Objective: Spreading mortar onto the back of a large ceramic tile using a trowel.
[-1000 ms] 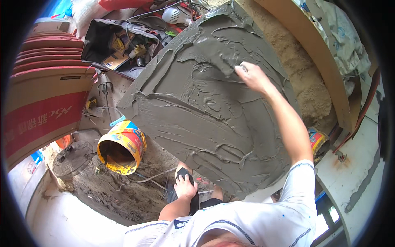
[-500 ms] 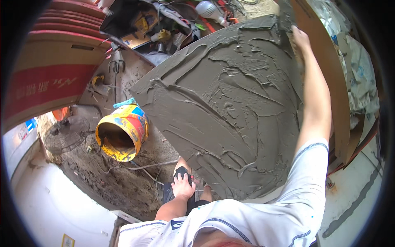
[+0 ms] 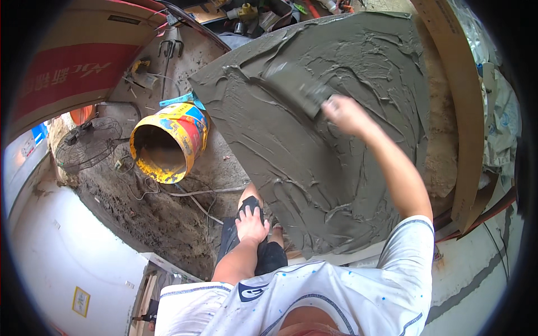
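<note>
The left hand (image 3: 250, 225) is laid flat on the knee, fingers spread and empty. Farther out, the right hand (image 3: 343, 113) is closed around a trowel (image 3: 300, 87), whose blade runs up-left from the fingers, pressed flat on the mortar-coated slab (image 3: 314, 168).

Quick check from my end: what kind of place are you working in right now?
Most likely a construction or renovation site. A big slab coated in wet grey mortar is being spread by the right hand with a trowel; a paint-smeared yellow bucket lies on a dirty, mortar-strewn floor, with tools scattered behind.
</note>
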Available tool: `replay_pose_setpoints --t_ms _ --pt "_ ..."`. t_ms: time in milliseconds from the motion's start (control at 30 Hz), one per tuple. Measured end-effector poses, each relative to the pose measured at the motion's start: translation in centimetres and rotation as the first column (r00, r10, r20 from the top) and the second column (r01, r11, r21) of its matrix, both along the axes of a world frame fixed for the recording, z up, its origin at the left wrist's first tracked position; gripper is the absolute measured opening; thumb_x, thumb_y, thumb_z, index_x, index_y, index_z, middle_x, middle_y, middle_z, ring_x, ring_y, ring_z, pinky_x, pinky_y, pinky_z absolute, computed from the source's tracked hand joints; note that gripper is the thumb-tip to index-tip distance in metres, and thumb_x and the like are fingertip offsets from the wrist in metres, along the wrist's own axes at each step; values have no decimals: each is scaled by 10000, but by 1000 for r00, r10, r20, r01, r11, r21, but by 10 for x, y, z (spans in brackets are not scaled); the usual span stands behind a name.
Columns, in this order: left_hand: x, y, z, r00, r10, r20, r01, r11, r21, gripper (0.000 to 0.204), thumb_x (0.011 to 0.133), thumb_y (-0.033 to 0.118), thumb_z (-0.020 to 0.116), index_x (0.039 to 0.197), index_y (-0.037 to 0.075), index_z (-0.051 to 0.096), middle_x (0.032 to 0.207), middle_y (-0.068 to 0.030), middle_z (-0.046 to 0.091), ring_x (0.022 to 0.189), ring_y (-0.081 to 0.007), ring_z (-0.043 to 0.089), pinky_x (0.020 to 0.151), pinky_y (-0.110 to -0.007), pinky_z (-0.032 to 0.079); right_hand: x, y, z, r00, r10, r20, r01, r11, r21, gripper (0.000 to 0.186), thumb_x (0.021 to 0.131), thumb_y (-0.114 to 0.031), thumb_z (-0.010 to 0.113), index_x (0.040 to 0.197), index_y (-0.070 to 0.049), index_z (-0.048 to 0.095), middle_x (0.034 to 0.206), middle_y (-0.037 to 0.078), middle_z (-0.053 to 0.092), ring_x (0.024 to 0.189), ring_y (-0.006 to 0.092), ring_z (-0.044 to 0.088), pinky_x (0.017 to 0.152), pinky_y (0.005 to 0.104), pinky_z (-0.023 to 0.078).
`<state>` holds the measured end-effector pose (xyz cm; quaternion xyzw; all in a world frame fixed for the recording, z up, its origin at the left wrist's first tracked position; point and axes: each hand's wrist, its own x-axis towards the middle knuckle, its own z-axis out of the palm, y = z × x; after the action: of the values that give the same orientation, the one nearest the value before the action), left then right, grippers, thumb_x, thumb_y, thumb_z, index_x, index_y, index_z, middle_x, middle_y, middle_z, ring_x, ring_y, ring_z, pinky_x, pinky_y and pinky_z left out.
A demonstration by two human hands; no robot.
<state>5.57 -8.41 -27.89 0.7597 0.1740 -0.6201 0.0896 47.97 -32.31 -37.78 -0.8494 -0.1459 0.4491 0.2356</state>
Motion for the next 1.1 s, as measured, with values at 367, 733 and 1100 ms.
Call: replay_pose_setpoints --t_ms 367,733,1100 --pt "-32 -9 2 998 -27 51 27 1000 5 768 982 501 665 1634 130 498 1720 -207 411 1558 -425 429 1199 -625 440 -72 -137 0 619 -783 61 785 619 -19 448 1134 -419 574 975 -9 659 808 178 674 751 238 577 733 466 527" --pt "-57 -35 1 972 -195 131 198 980 -10 753 979 504 676 1608 122 518 1688 -203 445 1531 -423 455 1187 -606 456 -282 -303 0 654 -482 583 642 761 -91 424 1101 -462 606 961 -63 645 751 180 737 618 384 723 589 497 574" --pt "-139 -66 0 861 -447 244 437 894 97 737 958 524 681 1566 126 557 1640 -219 509 1448 -420 546 1128 -550 515 -567 -263 28 821 -562 98 547 728 -413 433 1039 -479 625 1061 -46 646 927 268 773 928 500 747 821 599 598"
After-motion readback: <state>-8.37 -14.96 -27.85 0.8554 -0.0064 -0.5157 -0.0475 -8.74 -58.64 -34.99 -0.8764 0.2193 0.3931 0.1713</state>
